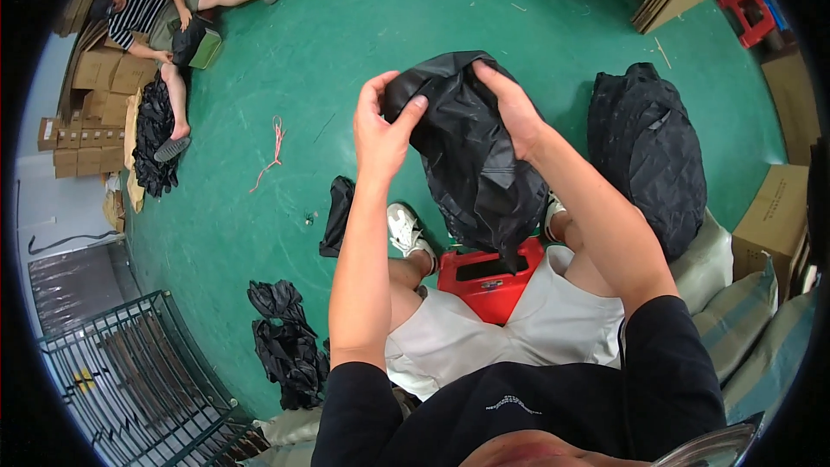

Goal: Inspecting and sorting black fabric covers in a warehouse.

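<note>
Between my hands hangs a crumpled black fabric piece (pixel 471 164), shiny and bag-like, its lower end dangling over a red plastic stool (pixel 493 290) between my knees. My left hand (pixel 385 125) grips its upper left edge, thumb on top and the other fingers partly behind the cloth. At the upper right edge, my right hand (pixel 514 112) holds the cloth, thumb and fingers partly covered by it. A large bulging black bundle (pixel 648 156) rests on the floor to my right. By my left forearm lies a small folded black piece (pixel 338 216).
Crumpled black pieces (pixel 290 346) lie at my lower left, near a dark metal rack (pixel 147 380). A pink string (pixel 277 143) is on the green floor. Another person (pixel 147 13) sits far left by stacked cartons (pixel 99 125). Woven sacks (pixel 735 316) and a carton (pixel 769 216) stand right.
</note>
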### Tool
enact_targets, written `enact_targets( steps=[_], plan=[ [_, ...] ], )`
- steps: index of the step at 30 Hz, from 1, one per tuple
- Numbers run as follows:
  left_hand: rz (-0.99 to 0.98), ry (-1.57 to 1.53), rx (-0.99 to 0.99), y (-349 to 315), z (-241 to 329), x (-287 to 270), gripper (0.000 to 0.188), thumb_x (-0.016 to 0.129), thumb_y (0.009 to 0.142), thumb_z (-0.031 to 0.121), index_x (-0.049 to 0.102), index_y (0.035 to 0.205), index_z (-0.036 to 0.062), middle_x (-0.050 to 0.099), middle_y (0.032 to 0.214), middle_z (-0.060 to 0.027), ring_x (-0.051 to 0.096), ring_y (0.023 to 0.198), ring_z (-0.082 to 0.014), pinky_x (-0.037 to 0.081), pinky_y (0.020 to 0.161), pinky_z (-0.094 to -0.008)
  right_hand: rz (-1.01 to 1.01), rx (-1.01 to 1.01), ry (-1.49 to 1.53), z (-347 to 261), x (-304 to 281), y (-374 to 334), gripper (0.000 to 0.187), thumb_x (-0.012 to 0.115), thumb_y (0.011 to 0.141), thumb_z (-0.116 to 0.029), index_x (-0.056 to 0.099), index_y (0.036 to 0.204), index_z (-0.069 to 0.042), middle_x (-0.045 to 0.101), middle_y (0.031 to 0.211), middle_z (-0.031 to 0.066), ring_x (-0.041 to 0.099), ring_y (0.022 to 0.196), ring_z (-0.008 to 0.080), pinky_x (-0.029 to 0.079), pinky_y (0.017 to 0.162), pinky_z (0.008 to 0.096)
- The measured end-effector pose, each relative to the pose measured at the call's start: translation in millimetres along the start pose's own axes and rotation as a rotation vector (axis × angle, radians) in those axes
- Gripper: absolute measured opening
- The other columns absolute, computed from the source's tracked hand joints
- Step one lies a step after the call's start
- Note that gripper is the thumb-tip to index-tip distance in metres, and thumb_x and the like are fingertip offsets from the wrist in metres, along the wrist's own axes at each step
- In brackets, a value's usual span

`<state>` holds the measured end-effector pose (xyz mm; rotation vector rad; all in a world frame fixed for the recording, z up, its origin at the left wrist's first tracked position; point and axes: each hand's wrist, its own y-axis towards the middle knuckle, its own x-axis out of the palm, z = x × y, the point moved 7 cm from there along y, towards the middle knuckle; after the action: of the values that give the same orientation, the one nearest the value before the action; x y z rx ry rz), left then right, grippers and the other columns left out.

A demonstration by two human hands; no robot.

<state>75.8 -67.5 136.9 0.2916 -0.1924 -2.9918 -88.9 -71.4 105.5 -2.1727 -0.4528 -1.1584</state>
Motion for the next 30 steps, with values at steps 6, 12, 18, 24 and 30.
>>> enact_targets(
  steps=[6,12,18,24,30],
  plan=[
    [0.111,-0.303,-0.079,-1,-2,-36,0.014,0.062,0.088,0.002,0.068,0.099,-0.0042,0.068,0.088,-0.0023,0.060,0.078,-0.0087,0.046,0.076,-0.0217,0.185,-0.137,-0.359,-6,-23,9,0.041,0.048,0.098,-0.032,0.059,0.124,-0.003,0.064,0.125,0.0120,0.062,0.111,0.0243,0.049,0.095,0.0342],
    [-0.312,-0.474,-0.277,-11,-2,-43,0.027,0.058,0.094,0.016,0.071,0.097,-0.0071,0.072,0.092,-0.0087,0.065,0.080,-0.0131,0.047,0.077,-0.0246,0.364,-0.709,-1.378,-43,-8,-1,0.022,0.057,0.086,-0.009,0.059,0.106,-0.002,0.066,0.107,0.0127,0.062,0.097,0.0193,0.048,0.085,0.0365],
    [-0.234,-0.728,-0.351,-13,7,-43,0.030,0.056,0.097,0.022,0.068,0.098,-0.0053,0.072,0.096,-0.0130,0.069,0.083,-0.0197,0.055,0.079,-0.0318,0.237,-0.486,-1.124,-40,-10,4,0.018,0.049,0.089,0.000,0.060,0.104,0.000,0.063,0.098,0.0042,0.059,0.096,0.0138,0.047,0.089,0.0281],
    [-0.073,-0.546,-0.164,3,6,-64,0.017,0.063,0.092,0.012,0.068,0.102,-0.0015,0.070,0.099,-0.0069,0.064,0.086,-0.0132,0.049,0.082,-0.0279,-0.071,-0.106,-0.273,-33,3,-6,0.024,0.048,0.090,-0.002,0.062,0.109,0.004,0.069,0.106,0.0116,0.068,0.091,0.0202,0.055,0.082,0.0325],
    [0.185,-0.292,-0.177,3,-8,-47,0.011,0.069,0.091,0.011,0.070,0.094,0.0012,0.067,0.086,0.0019,0.056,0.076,-0.0053,0.043,0.071,-0.0204,-0.007,-0.050,-0.200,-28,-10,-6,0.027,0.059,0.091,-0.019,0.065,0.107,0.002,0.070,0.104,0.0131,0.068,0.094,0.0211,0.056,0.083,0.0332]
  ],
)
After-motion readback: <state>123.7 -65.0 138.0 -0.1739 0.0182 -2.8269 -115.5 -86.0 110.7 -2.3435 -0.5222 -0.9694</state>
